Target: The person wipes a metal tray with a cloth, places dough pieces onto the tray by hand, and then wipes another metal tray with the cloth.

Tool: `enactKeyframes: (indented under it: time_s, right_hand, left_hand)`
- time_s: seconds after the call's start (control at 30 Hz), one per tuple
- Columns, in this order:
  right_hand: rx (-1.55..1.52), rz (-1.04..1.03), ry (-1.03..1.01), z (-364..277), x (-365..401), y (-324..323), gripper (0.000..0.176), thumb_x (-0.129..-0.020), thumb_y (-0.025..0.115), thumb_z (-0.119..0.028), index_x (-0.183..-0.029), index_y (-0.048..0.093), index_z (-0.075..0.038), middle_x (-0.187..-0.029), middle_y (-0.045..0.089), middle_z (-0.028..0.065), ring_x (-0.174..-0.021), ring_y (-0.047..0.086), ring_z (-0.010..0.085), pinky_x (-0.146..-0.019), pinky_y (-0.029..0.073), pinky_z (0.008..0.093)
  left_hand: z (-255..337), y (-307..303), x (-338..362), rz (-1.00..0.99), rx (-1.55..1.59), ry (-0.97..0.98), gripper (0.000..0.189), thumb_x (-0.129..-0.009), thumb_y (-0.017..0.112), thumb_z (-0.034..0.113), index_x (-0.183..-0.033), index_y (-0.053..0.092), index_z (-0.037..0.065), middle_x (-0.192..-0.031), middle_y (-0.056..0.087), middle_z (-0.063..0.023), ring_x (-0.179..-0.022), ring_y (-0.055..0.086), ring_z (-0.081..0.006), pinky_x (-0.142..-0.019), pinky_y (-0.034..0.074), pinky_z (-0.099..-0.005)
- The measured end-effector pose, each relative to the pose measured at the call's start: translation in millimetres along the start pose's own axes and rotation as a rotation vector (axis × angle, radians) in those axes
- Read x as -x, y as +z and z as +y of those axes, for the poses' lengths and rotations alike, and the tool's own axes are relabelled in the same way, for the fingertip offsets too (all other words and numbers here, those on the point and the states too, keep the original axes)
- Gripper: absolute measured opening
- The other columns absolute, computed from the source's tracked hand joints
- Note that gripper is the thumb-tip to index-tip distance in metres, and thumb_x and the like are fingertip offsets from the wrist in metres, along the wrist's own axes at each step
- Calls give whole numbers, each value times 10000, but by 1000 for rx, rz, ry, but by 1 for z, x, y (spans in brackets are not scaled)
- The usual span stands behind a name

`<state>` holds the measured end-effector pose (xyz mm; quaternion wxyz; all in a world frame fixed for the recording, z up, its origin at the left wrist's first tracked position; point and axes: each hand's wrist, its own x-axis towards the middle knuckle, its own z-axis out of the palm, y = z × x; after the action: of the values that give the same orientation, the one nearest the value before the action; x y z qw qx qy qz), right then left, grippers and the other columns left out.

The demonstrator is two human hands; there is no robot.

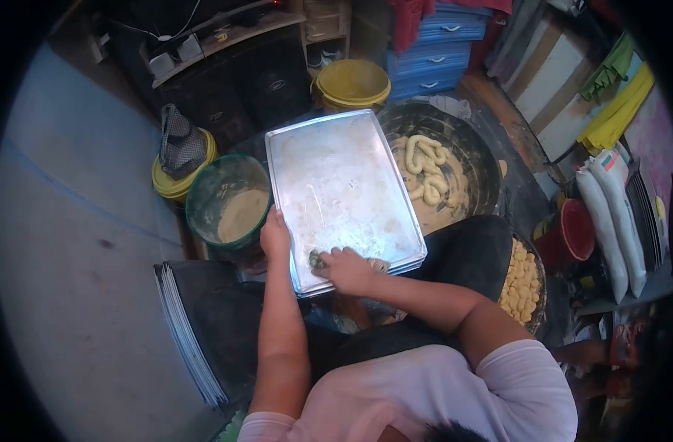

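A shallow metal baking tray (336, 184) lies tilted over my lap, with at least one more tray edge showing beneath it. My left hand (275, 236) grips the tray's left rim, its fingers partly hidden behind the edge. Near the tray's lower end, my right hand (349, 271) presses a bunched cloth (316, 259) against the metal surface. Dark green cloth shows by the fingertips, and a pale patterned part sticks out on the other side of the hand.
Left of the tray stands a green bucket (244, 214) with beige powder. Dough ropes (427, 166) lie in a wide black basin (484, 166). Small dough pieces (520, 283) fill a container by my right knee. Stacked trays (193, 339) lean at left; a yellow bucket (355, 81) stands behind.
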<state>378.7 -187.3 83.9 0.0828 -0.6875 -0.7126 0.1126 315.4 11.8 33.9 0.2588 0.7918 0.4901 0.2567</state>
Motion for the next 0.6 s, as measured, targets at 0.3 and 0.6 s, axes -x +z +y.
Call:
enactKeyframes:
  time_s: [0.3, 0.6]
  right_hand:
    - [47, 33, 60, 1, -2, -9, 357, -810, 503, -160, -1133, 635, -236, -1073, 512, 51, -990, 480, 241, -830, 366, 370]
    - [-60, 25, 155, -5, -7, -8, 273, -834, 476, -155, -1025, 655, -233, -1083, 498, 43, -1041, 440, 236, -850, 315, 385]
  left_hand:
    - [1, -3, 1, 0, -12, -11, 377, -950, 403, 343, -1211, 571, 128, -964, 638, -230, -902, 604, -412, -777, 470, -484]
    - [1, -3, 1, -9, -26, -14, 385, -955, 388, 346, -1216, 565, 125, -966, 636, -235, -905, 602, -415, -776, 469, -484]
